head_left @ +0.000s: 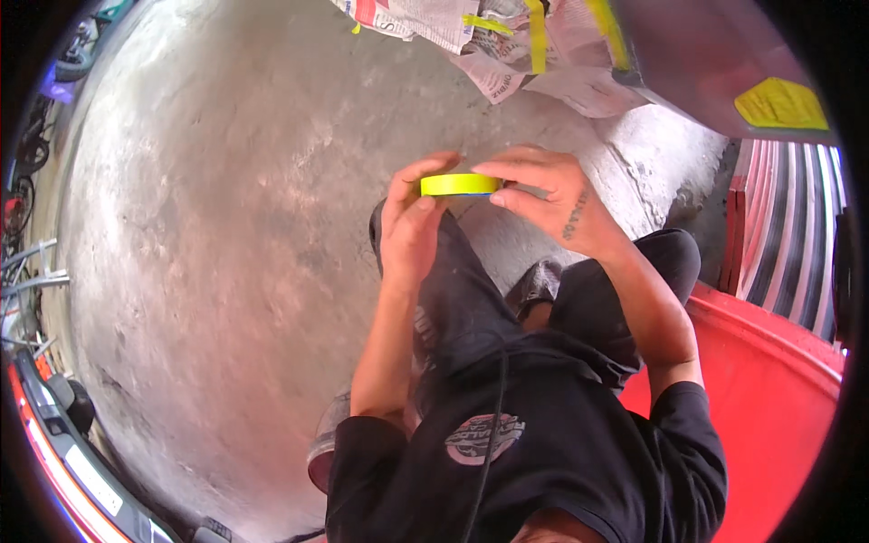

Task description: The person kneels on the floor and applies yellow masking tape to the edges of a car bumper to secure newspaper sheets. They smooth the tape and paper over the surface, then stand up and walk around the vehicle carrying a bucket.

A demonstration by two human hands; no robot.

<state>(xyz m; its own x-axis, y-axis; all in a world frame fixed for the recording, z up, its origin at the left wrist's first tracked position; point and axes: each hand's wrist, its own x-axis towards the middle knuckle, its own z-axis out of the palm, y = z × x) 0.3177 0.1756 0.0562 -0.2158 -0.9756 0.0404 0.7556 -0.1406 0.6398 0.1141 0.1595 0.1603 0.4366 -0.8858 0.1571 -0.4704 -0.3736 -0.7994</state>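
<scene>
The head view looks down on a person sitting above a grey concrete floor [217,271], with both forearms raised in front of the chest. Between the two hands is a roll of yellow tape [460,185], held flat, so that its yellow outer band faces the camera and a thin blue edge shows below it. The left hand [412,222] closes around the left side of the roll: the thumb lies under it and the fingers curl over the top edge, so this hand is clamped on the roll and seems to carry its weight. The right hand [552,201] touches the right side of the roll with the fingertips, the index finger stretched along the upper rim. I judge that this hand is feeling the band for the loose end, but whether it really pinches the tape I cannot tell, because the fingers hide the contact.

The roll is held high and near the face, probably to see its surface well. Farther away, at the top of the picture, sheets of newspaper [425,20] are fixed with yellow tape strips [536,36] on a dark red panel [706,54]. To the right a red surface [769,398] lies beside the person's leg.
</scene>
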